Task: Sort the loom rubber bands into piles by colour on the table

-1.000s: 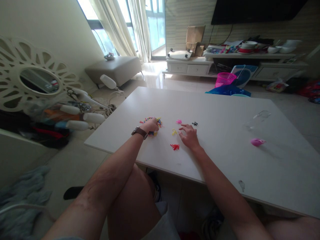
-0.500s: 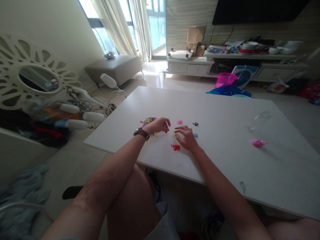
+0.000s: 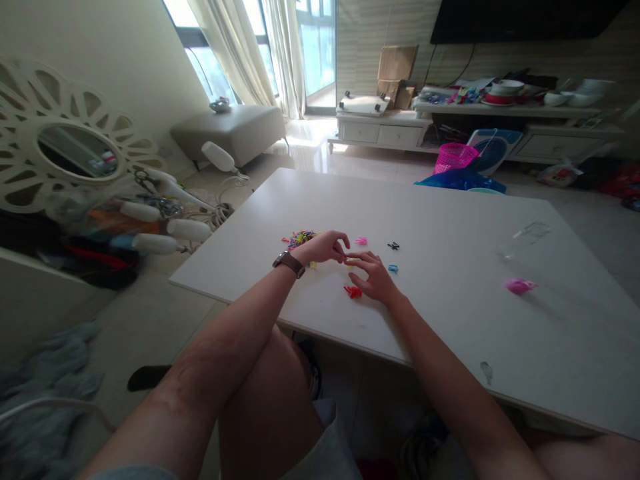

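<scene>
My left hand (image 3: 327, 247), with a brown-strapped watch on the wrist, hovers over the white table (image 3: 450, 247). Its fingers are bent down and drawn together, and whatever they may hold is hidden. Its fingertips meet those of my right hand (image 3: 374, 277), whose fingers are stretched and spread, thumb apart, above a few small yellow pieces (image 3: 349, 265) mostly covered by it. Around the hands lie little groups of thin plastic pieces: red (image 3: 353, 292), pink (image 3: 361, 241), black (image 3: 394, 246) and blue (image 3: 393, 269). A mixed multicoloured pile (image 3: 300, 240) sits behind my left wrist.
On the table's right side are a pink object (image 3: 520, 286) and a clear plastic item (image 3: 533, 232). A small clear piece (image 3: 487, 373) lies by the near edge. White lamp heads (image 3: 189, 231) stand off the table's left edge. A pink basket (image 3: 455, 159) is beyond the far edge.
My left hand has shifted slightly right, so its fingertips now reach those of my right hand. The right hand stays over the yellow pieces. The view has tilted slightly.
</scene>
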Available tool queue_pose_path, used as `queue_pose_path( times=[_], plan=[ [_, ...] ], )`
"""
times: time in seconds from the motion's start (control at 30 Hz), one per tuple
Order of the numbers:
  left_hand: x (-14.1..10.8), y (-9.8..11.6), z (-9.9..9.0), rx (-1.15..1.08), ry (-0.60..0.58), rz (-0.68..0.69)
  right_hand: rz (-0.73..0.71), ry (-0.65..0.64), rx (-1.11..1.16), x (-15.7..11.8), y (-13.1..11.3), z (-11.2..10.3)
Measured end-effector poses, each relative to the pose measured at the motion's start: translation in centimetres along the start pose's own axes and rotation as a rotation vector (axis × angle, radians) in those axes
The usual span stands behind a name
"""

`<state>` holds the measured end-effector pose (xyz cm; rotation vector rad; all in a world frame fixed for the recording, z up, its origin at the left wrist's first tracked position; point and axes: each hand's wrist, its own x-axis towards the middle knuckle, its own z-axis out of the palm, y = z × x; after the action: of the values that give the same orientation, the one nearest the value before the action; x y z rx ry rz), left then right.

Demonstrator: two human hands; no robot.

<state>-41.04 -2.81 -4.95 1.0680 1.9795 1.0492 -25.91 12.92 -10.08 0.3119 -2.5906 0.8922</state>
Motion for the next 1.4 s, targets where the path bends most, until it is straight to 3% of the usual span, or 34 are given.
queue_pose_path(
  times=[0.33, 0.47, 0.7, 0.87, 1.1, 1.4],
  plan=[
    [-0.1, 0.3, -0.1, 0.017, -0.003, -0.005, 0.002, 0.027, 0.039, 0.1, 0.0, -0.1],
    [0.1, -0.4, -0.8, 0.082, 0.057, -0.011, 0.054, 0.088, 0.018, 0.1, 0.6, 0.1],
    [-0.9, -2.0, -2.7, 0.404, 0.178, -0.301, 0.245, 0.168, -0.047, 0.2, 2.5, 0.5],
    [-1.5, -2.7, -2.9, 0.507, 0.149, -0.415, 0.261, 0.162, -0.040, 0.1, 2.9, 0.7],
    [-1.2, -3.1, -2.7, 0.532, 0.094, -0.466, 0.249, 0.119, -0.032, 0.1, 2.8, 0.9],
    [-1.1, -2.4, -2.4, 0.569, 0.074, -0.497, 0.250, 0.187, -0.021, 0.2, 2.7, 0.8]
  ],
)
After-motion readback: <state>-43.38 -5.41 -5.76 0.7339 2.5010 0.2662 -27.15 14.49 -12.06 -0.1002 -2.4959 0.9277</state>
